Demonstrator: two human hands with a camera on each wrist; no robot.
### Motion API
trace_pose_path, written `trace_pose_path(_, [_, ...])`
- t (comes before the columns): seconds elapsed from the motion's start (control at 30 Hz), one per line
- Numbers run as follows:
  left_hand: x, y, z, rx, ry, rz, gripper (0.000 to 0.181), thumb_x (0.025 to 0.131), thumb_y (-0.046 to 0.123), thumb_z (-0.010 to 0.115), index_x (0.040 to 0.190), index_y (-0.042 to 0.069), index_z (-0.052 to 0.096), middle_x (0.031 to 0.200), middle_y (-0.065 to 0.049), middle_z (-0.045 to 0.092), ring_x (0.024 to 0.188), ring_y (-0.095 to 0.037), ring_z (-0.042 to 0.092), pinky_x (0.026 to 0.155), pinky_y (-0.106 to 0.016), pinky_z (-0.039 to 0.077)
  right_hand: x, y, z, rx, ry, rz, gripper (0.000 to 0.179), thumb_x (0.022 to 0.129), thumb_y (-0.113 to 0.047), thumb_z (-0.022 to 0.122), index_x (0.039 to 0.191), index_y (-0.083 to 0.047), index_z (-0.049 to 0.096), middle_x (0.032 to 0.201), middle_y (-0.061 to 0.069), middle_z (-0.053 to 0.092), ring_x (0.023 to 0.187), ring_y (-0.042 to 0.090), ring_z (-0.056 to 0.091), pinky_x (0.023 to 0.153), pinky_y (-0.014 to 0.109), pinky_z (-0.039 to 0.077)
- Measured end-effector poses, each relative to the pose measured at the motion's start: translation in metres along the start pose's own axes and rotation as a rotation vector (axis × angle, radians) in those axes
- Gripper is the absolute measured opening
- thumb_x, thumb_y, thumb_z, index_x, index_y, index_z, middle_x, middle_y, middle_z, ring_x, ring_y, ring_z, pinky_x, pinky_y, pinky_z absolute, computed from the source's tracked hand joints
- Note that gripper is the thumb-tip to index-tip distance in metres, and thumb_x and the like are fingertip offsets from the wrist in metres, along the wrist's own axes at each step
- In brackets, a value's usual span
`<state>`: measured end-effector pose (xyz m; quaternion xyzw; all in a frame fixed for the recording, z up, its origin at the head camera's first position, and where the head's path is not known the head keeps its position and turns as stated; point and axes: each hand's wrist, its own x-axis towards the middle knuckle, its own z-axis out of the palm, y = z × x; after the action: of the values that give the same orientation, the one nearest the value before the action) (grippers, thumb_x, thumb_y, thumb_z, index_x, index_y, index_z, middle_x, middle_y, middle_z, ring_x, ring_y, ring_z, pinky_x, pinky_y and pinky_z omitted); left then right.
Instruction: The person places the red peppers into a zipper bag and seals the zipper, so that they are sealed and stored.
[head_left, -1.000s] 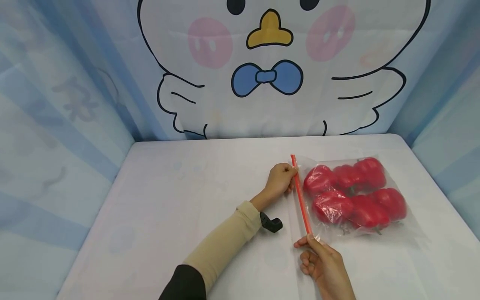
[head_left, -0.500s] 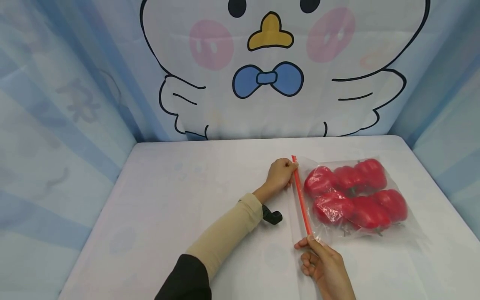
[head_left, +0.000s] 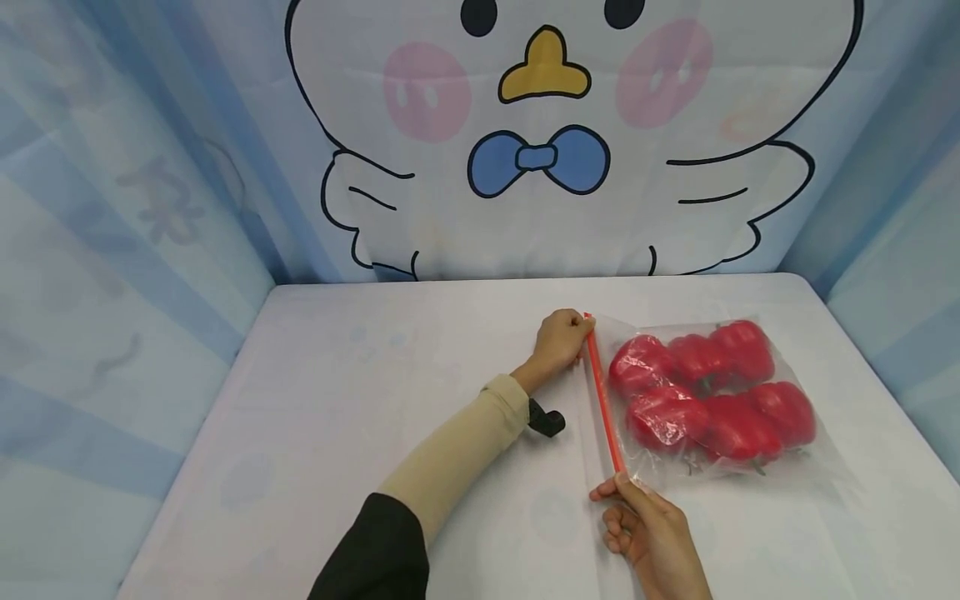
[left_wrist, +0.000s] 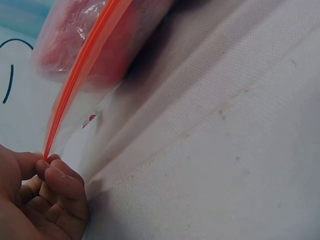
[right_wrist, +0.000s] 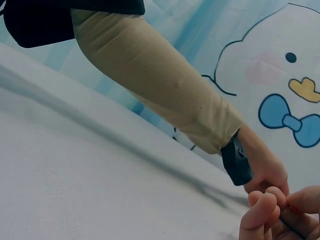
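A clear zip bag (head_left: 617, 332) lies on the right half of the table, with several red bell peppers (head_left: 738, 425) inside. Its orange-red zip strip (head_left: 603, 392) runs along the left side, pulled straight between both hands. My left hand (head_left: 561, 340) pinches the strip's far end between thumb and forefinger. In the left wrist view, the strip (left_wrist: 80, 65) enters the fingertips of that hand (left_wrist: 50, 195), its other fingers curled. My right hand (head_left: 652, 529) pinches the near corner, thumb on top. The right wrist view shows the right-hand fingers (right_wrist: 262, 215) at the lower right edge.
The white table (head_left: 337, 417) carries the bag and ends at a back edge. Behind it hangs a curtain (head_left: 540, 225) with a cartoon bird. Blue curtains (head_left: 112, 292) close off the sides. A black wrist device (head_left: 547, 419) sits under the left sleeve (head_left: 457, 467).
My left hand has slid a little way up the strip towards its far end. My right hand keeps its pinch at the near corner, and the bag stays almost still.
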<state>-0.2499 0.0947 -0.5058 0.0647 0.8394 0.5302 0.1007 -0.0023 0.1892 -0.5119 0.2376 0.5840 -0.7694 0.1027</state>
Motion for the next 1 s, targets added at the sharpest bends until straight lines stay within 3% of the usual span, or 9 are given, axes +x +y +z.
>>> trace_pose_path(0.4, [-0.001, 0.004, 0.003, 0.056, 0.059, 0.045, 0.028, 0.107, 0.024, 0.059, 0.088, 0.004, 0.066, 0.057, 0.002, 0.051, 0.04, -0.007, 0.047, 0.046, -0.019, 0.037, 0.0, 0.0, -0.005, -0.021, -0.019, -0.045, 0.038, 0.108, -0.037, 0.055, 0.094, -0.009, 0.075, 0.093, 0.001, 0.071, 0.065, 0.009, 0.05, 0.056, 0.022, 0.046])
trace_pose_path(0.53, [-0.001, 0.0, 0.001, 0.044, 0.073, 0.034, 0.029, 0.107, 0.026, 0.059, 0.09, 0.003, 0.067, 0.056, 0.003, 0.051, 0.04, -0.007, 0.048, 0.045, -0.019, 0.038, -0.001, 0.0, -0.003, -0.028, -0.014, -0.031, 0.037, 0.109, -0.038, 0.055, 0.094, -0.01, 0.075, 0.093, -0.001, 0.071, 0.065, 0.009, 0.05, 0.057, 0.022, 0.046])
trace_pose_path(0.73, [0.0, -0.005, -0.005, 0.054, 0.013, 0.014, 0.03, 0.108, 0.029, 0.058, 0.095, 0.004, 0.068, 0.053, 0.002, 0.051, 0.042, -0.008, 0.048, 0.044, -0.021, 0.04, 0.001, -0.002, -0.004, -0.049, -0.022, 0.013, 0.035, 0.109, -0.038, 0.054, 0.097, -0.011, 0.073, 0.096, -0.002, 0.071, 0.069, 0.01, 0.052, 0.061, 0.025, 0.05])
trace_pose_path(0.83, [-0.003, -0.007, -0.012, 0.103, -0.047, 0.018, 0.032, 0.109, 0.032, 0.055, 0.098, 0.005, 0.069, 0.053, 0.003, 0.051, 0.043, -0.008, 0.048, 0.047, -0.02, 0.041, 0.002, -0.003, -0.011, -0.057, -0.08, 0.06, 0.034, 0.109, -0.035, 0.053, 0.103, -0.009, 0.073, 0.099, -0.002, 0.071, 0.074, 0.011, 0.056, 0.067, 0.025, 0.055])
trace_pose_path(1.0, [-0.016, -0.009, -0.028, 0.197, -0.114, 0.045, 0.034, 0.109, 0.035, 0.053, 0.106, 0.005, 0.069, 0.065, 0.003, 0.056, 0.047, -0.008, 0.05, 0.051, -0.02, 0.042, 0.005, -0.007, -0.032, -0.153, -0.274, 0.161, 0.035, 0.11, -0.033, 0.052, 0.117, -0.004, 0.07, 0.104, -0.002, 0.071, 0.083, 0.013, 0.062, 0.079, 0.024, 0.059])
